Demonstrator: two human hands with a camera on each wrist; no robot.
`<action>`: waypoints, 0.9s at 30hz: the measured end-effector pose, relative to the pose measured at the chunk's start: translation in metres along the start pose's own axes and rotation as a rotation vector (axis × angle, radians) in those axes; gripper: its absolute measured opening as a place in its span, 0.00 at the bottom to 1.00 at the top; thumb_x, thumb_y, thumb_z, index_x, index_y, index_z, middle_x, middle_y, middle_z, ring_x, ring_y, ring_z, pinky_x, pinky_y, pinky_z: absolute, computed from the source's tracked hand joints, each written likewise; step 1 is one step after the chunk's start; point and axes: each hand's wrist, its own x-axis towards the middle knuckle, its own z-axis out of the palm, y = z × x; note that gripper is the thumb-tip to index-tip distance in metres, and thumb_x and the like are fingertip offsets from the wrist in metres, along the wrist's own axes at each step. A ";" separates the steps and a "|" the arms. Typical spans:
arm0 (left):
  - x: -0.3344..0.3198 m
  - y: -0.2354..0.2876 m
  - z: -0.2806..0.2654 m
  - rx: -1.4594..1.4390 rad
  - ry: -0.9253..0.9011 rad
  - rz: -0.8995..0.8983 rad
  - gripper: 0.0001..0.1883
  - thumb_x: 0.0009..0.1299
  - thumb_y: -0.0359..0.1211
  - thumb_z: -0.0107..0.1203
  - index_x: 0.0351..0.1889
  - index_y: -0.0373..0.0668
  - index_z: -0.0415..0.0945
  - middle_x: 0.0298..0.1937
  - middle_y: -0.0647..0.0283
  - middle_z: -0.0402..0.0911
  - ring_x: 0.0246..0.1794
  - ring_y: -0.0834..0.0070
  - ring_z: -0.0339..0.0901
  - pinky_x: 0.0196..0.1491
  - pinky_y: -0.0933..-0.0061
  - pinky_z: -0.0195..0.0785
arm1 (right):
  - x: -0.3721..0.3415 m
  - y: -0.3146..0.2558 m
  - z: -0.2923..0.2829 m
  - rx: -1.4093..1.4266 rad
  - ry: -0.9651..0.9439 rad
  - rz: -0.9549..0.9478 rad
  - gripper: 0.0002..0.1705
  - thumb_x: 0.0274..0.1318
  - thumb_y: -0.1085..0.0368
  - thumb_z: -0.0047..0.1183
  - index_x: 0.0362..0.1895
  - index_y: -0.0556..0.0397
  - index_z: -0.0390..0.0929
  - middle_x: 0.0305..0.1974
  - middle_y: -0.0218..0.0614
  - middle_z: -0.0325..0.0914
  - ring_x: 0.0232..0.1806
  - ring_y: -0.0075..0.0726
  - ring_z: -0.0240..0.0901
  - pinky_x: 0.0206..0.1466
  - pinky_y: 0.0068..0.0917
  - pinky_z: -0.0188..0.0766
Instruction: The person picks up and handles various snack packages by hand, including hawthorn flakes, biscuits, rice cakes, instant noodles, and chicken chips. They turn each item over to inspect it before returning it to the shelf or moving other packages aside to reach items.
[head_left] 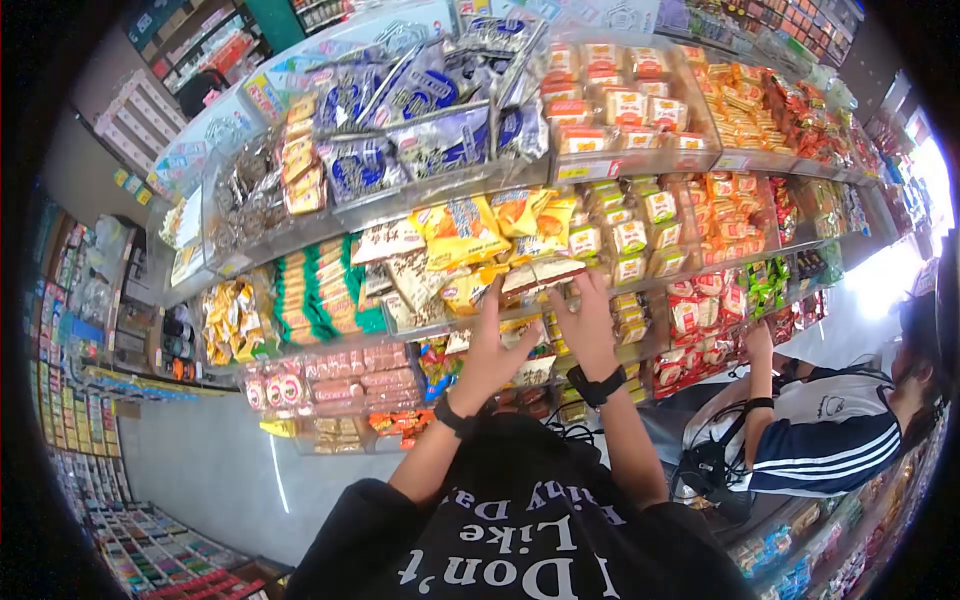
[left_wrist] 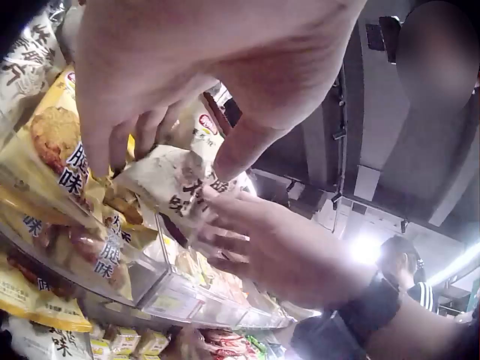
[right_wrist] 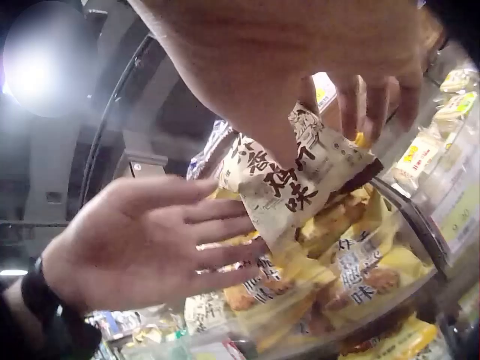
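A cream-white snack bag (head_left: 540,277) with dark lettering and a brown edge is held over the middle shelf in the head view. My right hand (head_left: 590,335) grips its right end; in the right wrist view the thumb lies across the printed front of the bag (right_wrist: 289,176), fingers behind. At the other end is my left hand (head_left: 492,350), its fingers extended by the bag's edge. The right wrist view shows that left hand (right_wrist: 150,244) palm on, fingers straight and overlapping the bag's side. Yellow snack bags (head_left: 465,235) lie just behind and beneath.
Clear-walled bins rise in tiers, with purple-and-silver bags (head_left: 440,140) on top and orange-white packs (head_left: 625,100) beside them. Green packs (head_left: 320,290) fill a bin at left. Another person (head_left: 830,430) stands close on the right, reaching toward the shelf. Grey floor (head_left: 210,450) shows at left.
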 end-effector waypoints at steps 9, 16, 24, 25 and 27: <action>-0.014 -0.004 0.007 0.259 0.063 0.162 0.41 0.67 0.32 0.67 0.74 0.31 0.56 0.73 0.42 0.59 0.75 0.49 0.57 0.76 0.56 0.51 | 0.011 0.008 -0.008 0.087 -0.231 0.167 0.18 0.56 0.63 0.67 0.37 0.61 0.71 0.35 0.47 0.71 0.34 0.48 0.74 0.37 0.38 0.70; -0.008 -0.006 0.005 0.371 -0.036 0.105 0.42 0.65 0.33 0.67 0.74 0.31 0.56 0.72 0.39 0.57 0.74 0.44 0.57 0.75 0.52 0.51 | 0.005 0.030 -0.003 0.091 -0.331 0.290 0.19 0.59 0.54 0.67 0.39 0.57 0.77 0.35 0.41 0.76 0.29 0.46 0.75 0.33 0.38 0.70; -0.011 -0.006 0.005 0.473 -0.099 0.102 0.45 0.64 0.31 0.66 0.76 0.31 0.53 0.72 0.38 0.56 0.73 0.40 0.56 0.74 0.51 0.54 | -0.012 0.023 -0.002 0.129 -0.182 0.245 0.18 0.57 0.64 0.65 0.50 0.54 0.78 0.35 0.35 0.77 0.30 0.37 0.76 0.34 0.35 0.72; -0.010 -0.006 0.005 0.472 -0.104 0.103 0.45 0.64 0.31 0.66 0.76 0.31 0.52 0.72 0.38 0.56 0.73 0.41 0.56 0.74 0.51 0.54 | -0.015 0.027 -0.001 0.207 -0.141 0.244 0.19 0.56 0.66 0.65 0.52 0.54 0.78 0.34 0.34 0.77 0.30 0.35 0.75 0.33 0.33 0.72; -0.011 -0.006 0.005 0.457 -0.107 0.088 0.45 0.65 0.31 0.66 0.76 0.31 0.52 0.72 0.38 0.57 0.74 0.42 0.56 0.75 0.51 0.52 | -0.017 0.034 -0.008 0.289 -0.089 0.269 0.20 0.55 0.71 0.64 0.53 0.54 0.77 0.36 0.33 0.78 0.30 0.31 0.74 0.34 0.30 0.71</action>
